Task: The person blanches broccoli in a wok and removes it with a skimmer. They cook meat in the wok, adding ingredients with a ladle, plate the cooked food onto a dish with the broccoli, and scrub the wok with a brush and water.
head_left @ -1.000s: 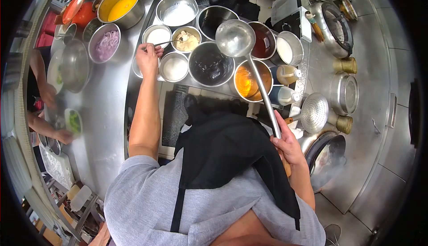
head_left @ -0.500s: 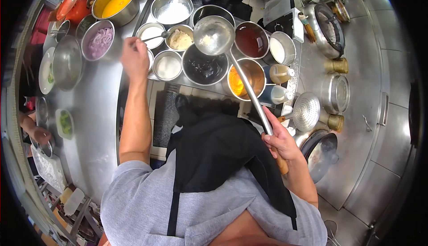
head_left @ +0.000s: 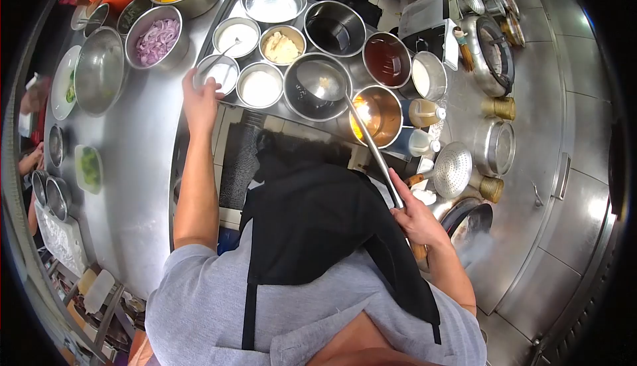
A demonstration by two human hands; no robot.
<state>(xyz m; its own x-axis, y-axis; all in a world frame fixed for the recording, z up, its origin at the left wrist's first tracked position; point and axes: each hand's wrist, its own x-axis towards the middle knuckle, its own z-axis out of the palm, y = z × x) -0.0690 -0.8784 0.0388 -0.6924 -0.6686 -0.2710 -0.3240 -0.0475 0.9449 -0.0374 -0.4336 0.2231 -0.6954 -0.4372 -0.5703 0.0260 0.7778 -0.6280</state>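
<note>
A long-handled ladle (head_left: 373, 147) is gripped by the right hand (head_left: 418, 220), right of centre, its shaft slanted over a shiny pot (head_left: 388, 117) and its bowl, bearing a small pale lump, positioned at the dark pot (head_left: 296, 106) in the upper middle. At upper left, a thin spoon (head_left: 229, 48) is pinched by the left hand (head_left: 200, 100) above small white-filled bowls (head_left: 260, 84), with pale paste (head_left: 281, 47) beside them and sliced onion (head_left: 158, 42) seen farther left.

The wide head view looks forward and down past the apron (head_left: 305, 233).
</note>
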